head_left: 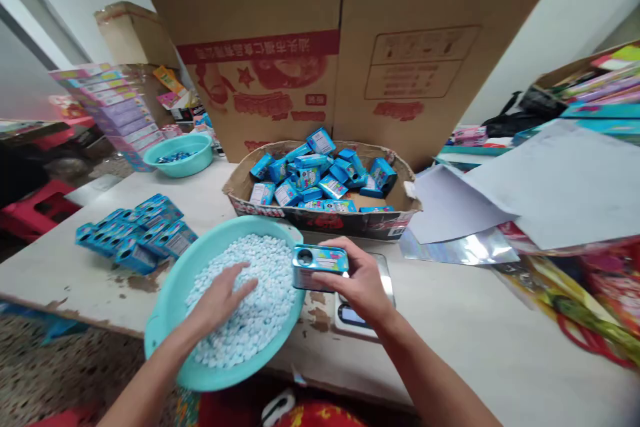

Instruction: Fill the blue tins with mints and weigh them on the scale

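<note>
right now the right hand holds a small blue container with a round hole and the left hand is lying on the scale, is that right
Not quite, the left hand's place is wrong: the head view shows the left hand at the white pieces in the large turquoise basin. The right hand does hold a small blue container with a round hole.

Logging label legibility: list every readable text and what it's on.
"汕头市…食品有限公司", upside down on the red band of the large cardboard box; middle characters uncertain.
Its other red print: too blurred.
Blue container in the right hand: too small.
Blue containers in the cardboard tray: too small.
Tray front: blurred.
Scale display: no digits legible.
Pastel packs: too blurred.
</note>
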The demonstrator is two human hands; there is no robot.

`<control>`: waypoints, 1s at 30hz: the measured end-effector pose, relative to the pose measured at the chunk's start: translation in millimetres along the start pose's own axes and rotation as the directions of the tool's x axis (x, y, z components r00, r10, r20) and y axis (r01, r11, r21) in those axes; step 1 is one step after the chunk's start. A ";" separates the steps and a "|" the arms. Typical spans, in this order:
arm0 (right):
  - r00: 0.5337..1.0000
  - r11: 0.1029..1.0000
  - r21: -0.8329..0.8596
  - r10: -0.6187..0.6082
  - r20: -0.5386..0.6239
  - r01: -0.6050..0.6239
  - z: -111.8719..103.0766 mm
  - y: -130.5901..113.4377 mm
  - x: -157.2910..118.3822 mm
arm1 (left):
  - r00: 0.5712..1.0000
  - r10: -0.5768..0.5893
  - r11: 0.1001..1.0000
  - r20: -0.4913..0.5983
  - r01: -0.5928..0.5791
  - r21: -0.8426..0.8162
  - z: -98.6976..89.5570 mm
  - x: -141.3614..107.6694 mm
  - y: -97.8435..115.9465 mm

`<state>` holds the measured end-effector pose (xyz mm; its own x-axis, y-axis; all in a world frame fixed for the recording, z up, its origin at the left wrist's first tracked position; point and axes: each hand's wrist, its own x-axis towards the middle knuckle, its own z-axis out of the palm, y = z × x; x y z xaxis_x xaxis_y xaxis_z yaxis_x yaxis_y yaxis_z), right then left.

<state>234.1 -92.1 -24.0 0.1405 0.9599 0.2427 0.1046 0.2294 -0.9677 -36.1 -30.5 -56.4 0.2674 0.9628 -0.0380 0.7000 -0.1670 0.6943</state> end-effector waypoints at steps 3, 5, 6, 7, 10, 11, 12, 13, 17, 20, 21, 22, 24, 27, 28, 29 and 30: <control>0.986 0.991 -0.129 0.018 -0.164 -0.039 -43.2 22.1 -11.6 | 0.955 0.117 0.929 0.274 -0.202 0.309 25.9 -22.1 -12.9; 0.970 0.976 -0.197 0.045 -0.241 -0.094 -61.4 45.6 -18.6 | 0.922 0.143 0.859 0.361 -0.296 0.417 38.9 -28.1 -15.4; 0.966 0.968 -0.219 0.068 -0.251 -0.125 -68.3 55.9 -21.2 | 0.913 0.152 0.830 0.378 -0.326 0.453 43.2 -27.1 -15.8; 0.966 0.959 -0.243 0.081 -0.247 -0.143 -74.4 63.5 -21.8 | 0.906 0.164 0.803 0.390 -0.352 0.480 46.1 -23.5 -16.0; 0.972 0.932 -0.360 -0.047 -0.232 -0.041 -92.0 61.8 0.7 | 0.902 0.167 0.726 0.399 -0.386 0.569 49.3 -2.7 -15.6; 0.960 0.906 -0.421 -0.147 -0.239 0.034 -97.9 54.0 20.3 | 0.907 0.144 0.697 0.397 -0.377 0.609 49.4 5.5 -14.7; 0.937 0.870 -0.484 -0.243 -0.253 0.095 -103.6 44.8 46.5 | 0.915 0.112 0.667 0.388 -0.359 0.653 49.5 13.5 -13.3; 0.919 0.828 -0.548 -0.303 -0.251 0.124 -108.9 35.8 78.4 | 0.924 0.077 0.638 0.374 -0.334 0.694 49.7 20.6 -11.5; 0.966 0.626 -0.776 -0.238 -0.097 0.076 -118.9 29.5 218.0 | 0.949 -0.052 0.607 0.312 -0.218 0.764 51.8 38.5 -3.7; 0.982 0.627 -0.778 -0.170 -0.080 0.046 -110.7 56.5 274.6 | 0.948 -0.089 0.638 0.305 -0.181 0.749 52.5 43.3 -5.1; 0.984 0.635 -0.771 -0.157 -0.083 0.037 -106.6 66.9 280.6 | 0.951 -0.089 0.658 0.298 -0.168 0.734 52.0 44.5 -7.4; 0.985 0.646 -0.763 -0.148 -0.089 0.028 -103.1 76.2 282.0 | 0.954 -0.087 0.690 0.287 -0.150 0.708 50.9 45.6 -10.3; 0.984 0.671 -0.741 -0.139 -0.112 0.010 -99.8 88.1 276.9 | 0.961 -0.063 0.789 0.268 -0.116 0.603 46.7 47.1 -16.5; 0.978 0.716 -0.697 -0.123 -0.171 -0.032 -108.9 84.8 269.6 | 0.972 -0.040 0.963 0.233 -0.025 0.269 35.1 45.2 -21.5; 0.975 0.732 -0.679 -0.112 -0.194 -0.051 -116.1 79.9 270.0 | 0.971 -0.080 0.991 0.225 0.054 0.120 29.9 43.4 -21.0; 0.971 0.748 -0.659 -0.100 -0.218 -0.071 -125.1 74.4 271.5 | 0.963 -0.150 0.986 0.223 0.162 -0.036 24.0 41.2 -19.3; 0.967 0.764 -0.638 -0.085 -0.242 -0.093 -135.4 68.6 272.9 | 0.944 -0.232 0.942 0.236 0.279 -0.188 17.6 38.8 -16.7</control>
<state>413.0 163.7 -14.9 0.3652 0.8693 0.3331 0.6954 -0.0168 -0.7184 -25.7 5.9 -82.1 0.2465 0.8970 -0.3669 0.6097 0.1507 0.7782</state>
